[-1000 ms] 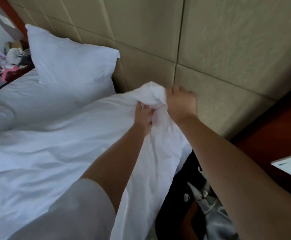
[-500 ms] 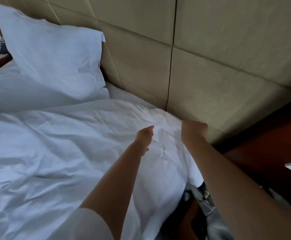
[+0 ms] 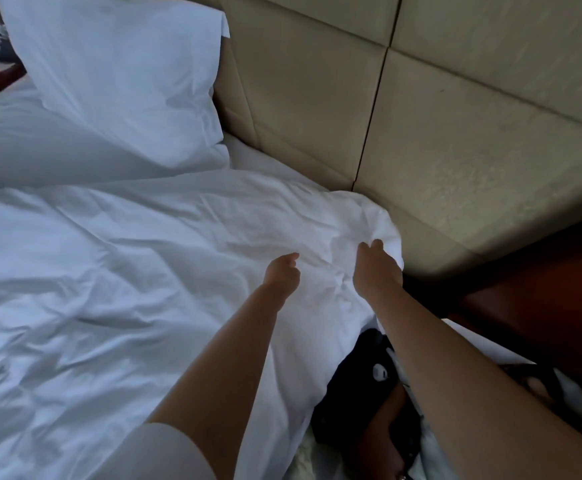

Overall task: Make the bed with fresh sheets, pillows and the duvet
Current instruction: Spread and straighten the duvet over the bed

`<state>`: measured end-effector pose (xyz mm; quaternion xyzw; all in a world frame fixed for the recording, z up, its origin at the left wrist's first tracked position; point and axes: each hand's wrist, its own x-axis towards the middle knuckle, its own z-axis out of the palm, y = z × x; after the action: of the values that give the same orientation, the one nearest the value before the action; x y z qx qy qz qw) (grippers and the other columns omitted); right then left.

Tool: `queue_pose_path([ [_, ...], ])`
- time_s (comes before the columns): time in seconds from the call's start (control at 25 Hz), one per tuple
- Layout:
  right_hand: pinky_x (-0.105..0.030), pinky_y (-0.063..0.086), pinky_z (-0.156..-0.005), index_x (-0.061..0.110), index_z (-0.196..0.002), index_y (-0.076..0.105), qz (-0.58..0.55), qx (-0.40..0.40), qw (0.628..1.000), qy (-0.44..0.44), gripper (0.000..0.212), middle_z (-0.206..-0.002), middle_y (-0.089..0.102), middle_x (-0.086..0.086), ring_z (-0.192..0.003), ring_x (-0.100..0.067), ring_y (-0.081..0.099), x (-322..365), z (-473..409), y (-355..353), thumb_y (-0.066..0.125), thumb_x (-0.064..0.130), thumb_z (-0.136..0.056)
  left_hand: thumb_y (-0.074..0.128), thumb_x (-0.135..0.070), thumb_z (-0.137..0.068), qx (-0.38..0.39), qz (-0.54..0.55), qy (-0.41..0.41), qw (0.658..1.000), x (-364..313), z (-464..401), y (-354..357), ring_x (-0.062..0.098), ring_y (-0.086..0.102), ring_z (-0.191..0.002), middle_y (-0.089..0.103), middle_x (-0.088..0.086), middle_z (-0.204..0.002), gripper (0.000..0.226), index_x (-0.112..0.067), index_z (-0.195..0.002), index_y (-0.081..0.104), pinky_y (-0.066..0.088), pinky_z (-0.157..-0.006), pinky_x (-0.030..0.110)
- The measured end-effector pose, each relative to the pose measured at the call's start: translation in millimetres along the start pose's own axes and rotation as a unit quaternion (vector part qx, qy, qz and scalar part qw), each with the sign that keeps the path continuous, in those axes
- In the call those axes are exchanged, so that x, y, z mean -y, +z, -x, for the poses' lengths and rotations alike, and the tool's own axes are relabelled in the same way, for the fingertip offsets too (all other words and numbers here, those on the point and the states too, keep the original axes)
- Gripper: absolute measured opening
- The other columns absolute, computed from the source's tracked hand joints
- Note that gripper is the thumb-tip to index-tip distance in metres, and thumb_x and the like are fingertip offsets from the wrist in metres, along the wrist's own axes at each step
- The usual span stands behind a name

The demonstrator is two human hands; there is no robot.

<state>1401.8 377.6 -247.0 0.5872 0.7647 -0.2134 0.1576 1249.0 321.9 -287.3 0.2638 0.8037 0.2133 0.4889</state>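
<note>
The white, wrinkled cotton duvet [image 3: 116, 271] lies spread over the bed and covers most of the left and middle of the view; its near corner reaches the top right end of the bed, just beside the beige padded headboard with square panels [image 3: 421, 116]. The right hand [image 3: 377, 268] is at this corner: its fingers [image 3: 374, 244] are curled into the bunched white cloth and grip a fold of the duvet there, so the cloth rises in a small hump around them. The left hand [image 3: 281, 273] is near it, a little to the left, above the duvet surface; its fingers are loosely curled with the thumb close to them, and I cannot tell if they pinch the cloth or only touch it. The two hands are apart, with creased duvet between them. A large white soft pillow [image 3: 116, 74] stands tilted against the headboard at the upper left, and its lower edge rests on the bed. Between the pillow and the duvet edge, a narrow strip of the white bed sheet [image 3: 258, 161] shows along the headboard. The duvet hangs down over the side of the bed at the bottom middle. To the right of the bed stands a dark reddish-brown wooden nightstand [image 3: 542, 306], well apart from the hands.
</note>
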Motion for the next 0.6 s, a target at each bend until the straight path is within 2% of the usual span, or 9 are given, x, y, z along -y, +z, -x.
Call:
queue_pose_path([
  [0.24, -0.028, 0.044, -0.076, 0.007, -0.122, 0.048, 0.031, 0.037, 0.997, -0.053, 0.031, -0.122, 0.045, -0.01, -0.103, -0.024, 0.056, 15, 18, 22, 0.049, 0.004, -0.091, 0.04, 0.006, -0.092, -0.001, -0.033, -0.019, 0.999, 22, 7, -8, 0.024, 0.046, -0.13, 0.047, 0.01, -0.142, 0.05, -0.01, -0.139, 0.046, 0.036, -0.109, 0.032],
  [0.32, -0.029, 0.043, -0.079, 0.007, -0.126, 0.045, 0.032, 0.045, 0.996, -0.065, 0.035, -0.123, 0.045, -0.011, -0.106, -0.025, 0.054, 16, 18, 23, 0.047, 0.004, -0.091, 0.04, 0.005, -0.091, -0.005, -0.057, -0.017, 0.998, 27, 12, -17, 0.022, 0.046, -0.129, 0.046, 0.009, -0.143, 0.053, -0.012, -0.141, 0.043, 0.036, -0.108, 0.03],
  [0.6, -0.034, 0.043, -0.088, 0.01, -0.133, 0.04, 0.043, 0.068, 0.989, -0.122, 0.042, -0.129, 0.042, -0.011, -0.115, -0.028, 0.049, 44, 12, 37, 0.042, 0.004, -0.092, 0.041, 0.005, -0.09, -0.056, -0.029, -0.035, 0.997, 54, 21, -47, 0.023, 0.041, -0.133, 0.041, 0.01, -0.147, 0.056, -0.015, -0.142, 0.043, 0.034, -0.107, 0.027],
])
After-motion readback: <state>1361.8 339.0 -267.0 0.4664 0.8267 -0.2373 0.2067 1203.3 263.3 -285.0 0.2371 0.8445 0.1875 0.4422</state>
